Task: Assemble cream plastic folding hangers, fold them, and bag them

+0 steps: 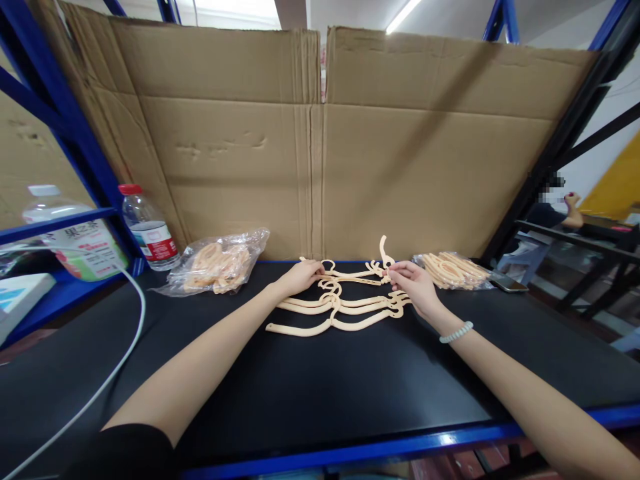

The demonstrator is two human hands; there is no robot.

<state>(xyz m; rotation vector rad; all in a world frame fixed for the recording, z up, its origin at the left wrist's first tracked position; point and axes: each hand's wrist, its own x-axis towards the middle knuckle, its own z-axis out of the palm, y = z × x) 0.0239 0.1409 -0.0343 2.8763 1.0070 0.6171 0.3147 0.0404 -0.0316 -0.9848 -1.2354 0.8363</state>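
Observation:
Several beige plastic folding clothes hangers [360, 325] lie in a loose stack on the black tabletop, with curved arms and small hooks. At the far side of the stack, my left hand [303, 277] has its fingers bent down on the left end of one hanger [353, 274]. My right hand [415, 283] pinches that hanger's right end between thumb and fingertips. Close to those fingertips, a curved beige arm [384, 245] sticks upward. The exact grip of my left fingers is partly hidden by the hand itself. A pale beaded bracelet [456, 333] circles my right wrist.
Clear bags of beige parts lie at left [215, 267] and right [453, 270]. A phone [509, 283] rests near the right bag. Left stand a red-capped bottle [150, 230] and white cable [135, 347]. Cardboard [225, 147] walls the back. A person [550, 207] sits far right.

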